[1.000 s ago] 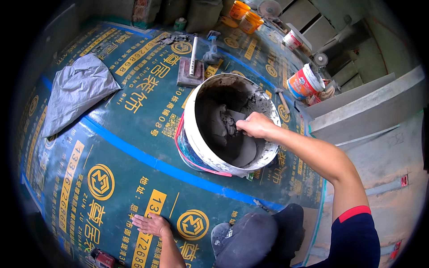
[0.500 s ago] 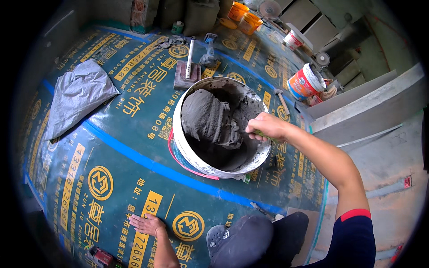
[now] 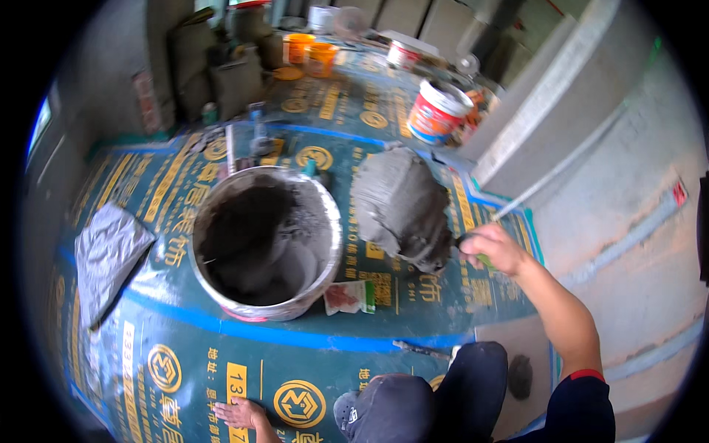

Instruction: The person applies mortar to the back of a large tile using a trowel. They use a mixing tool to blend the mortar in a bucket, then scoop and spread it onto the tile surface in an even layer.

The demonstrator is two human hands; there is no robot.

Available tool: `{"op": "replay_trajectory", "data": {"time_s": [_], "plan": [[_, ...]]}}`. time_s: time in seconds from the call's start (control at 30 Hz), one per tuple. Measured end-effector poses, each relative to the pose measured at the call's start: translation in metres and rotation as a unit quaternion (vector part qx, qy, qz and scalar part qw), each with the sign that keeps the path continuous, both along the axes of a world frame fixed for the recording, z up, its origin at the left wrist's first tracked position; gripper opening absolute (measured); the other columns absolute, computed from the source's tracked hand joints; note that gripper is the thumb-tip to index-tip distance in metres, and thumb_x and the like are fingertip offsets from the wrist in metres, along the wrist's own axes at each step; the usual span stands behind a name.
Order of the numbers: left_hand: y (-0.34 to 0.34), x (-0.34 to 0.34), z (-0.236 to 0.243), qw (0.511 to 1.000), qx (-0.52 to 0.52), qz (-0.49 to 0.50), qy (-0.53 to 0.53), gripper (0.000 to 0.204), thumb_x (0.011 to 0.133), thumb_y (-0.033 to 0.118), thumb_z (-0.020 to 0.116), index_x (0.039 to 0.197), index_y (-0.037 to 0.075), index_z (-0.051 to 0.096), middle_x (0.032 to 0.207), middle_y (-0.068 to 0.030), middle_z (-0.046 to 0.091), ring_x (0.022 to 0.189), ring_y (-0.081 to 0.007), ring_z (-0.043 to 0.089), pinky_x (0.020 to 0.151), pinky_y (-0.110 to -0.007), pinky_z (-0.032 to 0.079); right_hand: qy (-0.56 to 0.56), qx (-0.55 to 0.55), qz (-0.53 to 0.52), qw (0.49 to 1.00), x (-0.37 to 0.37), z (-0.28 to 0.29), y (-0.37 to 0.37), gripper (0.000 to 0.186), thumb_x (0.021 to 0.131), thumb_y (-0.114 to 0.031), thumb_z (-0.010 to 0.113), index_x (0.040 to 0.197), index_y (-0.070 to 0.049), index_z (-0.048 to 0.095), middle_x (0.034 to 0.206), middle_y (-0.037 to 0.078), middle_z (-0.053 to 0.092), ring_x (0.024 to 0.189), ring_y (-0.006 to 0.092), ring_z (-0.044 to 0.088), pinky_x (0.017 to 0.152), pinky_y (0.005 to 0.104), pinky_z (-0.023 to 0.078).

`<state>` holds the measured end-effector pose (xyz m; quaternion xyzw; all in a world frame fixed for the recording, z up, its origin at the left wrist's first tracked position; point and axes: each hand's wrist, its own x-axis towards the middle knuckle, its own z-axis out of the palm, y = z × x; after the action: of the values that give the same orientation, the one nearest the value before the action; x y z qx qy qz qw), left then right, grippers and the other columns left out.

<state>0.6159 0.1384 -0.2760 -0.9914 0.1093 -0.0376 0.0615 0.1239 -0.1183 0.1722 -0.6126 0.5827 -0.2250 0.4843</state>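
Observation:
My right hand [image 3: 492, 248] grips the green handle of a tool heaped with wet grey mortar [image 3: 400, 203], held out to the right of a white bucket [image 3: 227, 306]. The mortar hides most of the tool's blade. The bucket has dark grey mortar inside. My left hand [image 3: 238, 413] rests with fingers spread on the green printed floor covering [image 3: 185, 402]. A small printed packet [image 3: 350, 297] lies beside the bucket, partly under it or against it.
A crumpled sack [image 3: 111, 258] lies left. Behind the bucket are hand tools [image 3: 260, 133] and a plastic pipe. A white-and-red bucket [image 3: 436, 114] and orange buckets [image 3: 322, 60] stand farther back. Right are a concrete ledge [image 3: 535, 88] and a wall [image 3: 628, 236].
My right hand has lifted the mortar-loaded tool out of the bucket and moved it right. The view has shifted, so the bucket appears farther left. My left hand stays flat on the floor.

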Motion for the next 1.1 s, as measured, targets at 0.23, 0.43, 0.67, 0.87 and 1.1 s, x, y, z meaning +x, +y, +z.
{"op": "replay_trajectory", "data": {"time_s": [0.23,0.43,0.67,0.87,1.1], "plan": [[0.005,0.008,-0.029,0.994,0.042,-0.038,-0.097,0.062,0.094,0.049,0.026,0.144,0.012,0.029,0.149,-0.0069,0.030,0.137,-0.0224,0.028,0.110,-0.046,0.021,0.201,-0.042,-0.278,0.938,-0.204,-0.058,0.204,0.029,0.083,-0.029,0.062,0.067,-0.005,0.059,0.058,-0.002,0.053,0.054,0.0068,0.045,0.050,0.0278,0.036],[-0.030,-0.055,-0.015,0.970,0.072,-0.216,-0.089,0.062,0.095,0.048,0.026,0.143,0.010,0.029,0.148,-0.0084,0.031,0.137,-0.0237,0.029,0.109,-0.046,0.023,0.578,-0.057,-0.460,0.671,-0.268,-0.139,0.396,0.032,0.073,-0.035,0.066,0.075,-0.004,0.062,0.071,0.018,0.060,0.064,0.0355,0.058,0.056,0.0434,0.042],[-0.049,-0.079,-0.011,0.962,0.084,-0.249,-0.073,0.062,0.095,0.047,0.027,0.143,0.008,0.029,0.147,-0.0105,0.032,0.136,-0.0256,0.030,0.107,-0.046,0.025,0.590,0.208,-0.601,0.497,-0.288,-0.238,0.510,0.036,0.069,-0.038,0.067,0.082,-0.004,0.063,0.084,0.018,0.064,0.081,0.0379,0.061,0.070,0.0473,0.047],[-0.047,-0.096,-0.015,0.961,0.083,-0.255,-0.069,0.062,0.096,0.047,0.028,0.142,0.006,0.030,0.146,-0.0124,0.032,0.135,-0.0272,0.031,0.106,-0.046,0.027,0.433,-0.015,-0.695,0.574,-0.323,-0.161,0.451,0.035,0.073,-0.036,0.064,0.085,-0.004,0.064,0.076,0.016,0.065,0.074,0.0356,0.060,0.066,0.0441,0.044],[-0.013,-0.037,-0.027,0.989,0.114,-0.073,-0.058,0.062,0.096,0.046,0.028,0.141,0.004,0.030,0.145,-0.0145,0.033,0.134,-0.0290,0.032,0.105,-0.046,0.029,0.185,-0.132,-0.462,0.857,-0.229,-0.059,0.188,0.027,0.085,-0.028,0.059,0.086,-0.002,0.066,0.070,-0.001,0.059,0.065,0.0094,0.051,0.061,0.0260,0.042]]}}
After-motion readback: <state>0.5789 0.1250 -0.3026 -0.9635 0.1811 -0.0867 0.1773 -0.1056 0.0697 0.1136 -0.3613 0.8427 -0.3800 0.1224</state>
